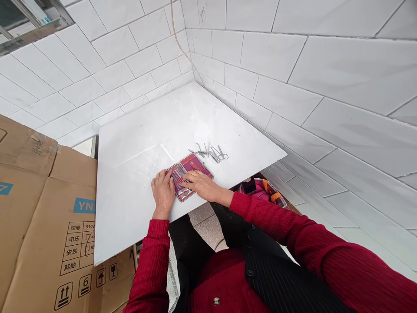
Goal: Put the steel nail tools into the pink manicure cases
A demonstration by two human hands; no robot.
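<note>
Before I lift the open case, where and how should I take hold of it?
The open case is probably best held by its outer rims, one hand from each side. It lies flat like a book, so holding both halves should stop it folding. The left hand is at the left rim; the right hand, over the packed tools, could take the right half's edge.

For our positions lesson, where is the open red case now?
In the head view, the red case lies near the front edge of the white tabletop, left hand at its left side, right hand over it, loose metal tools just beyond.
</note>
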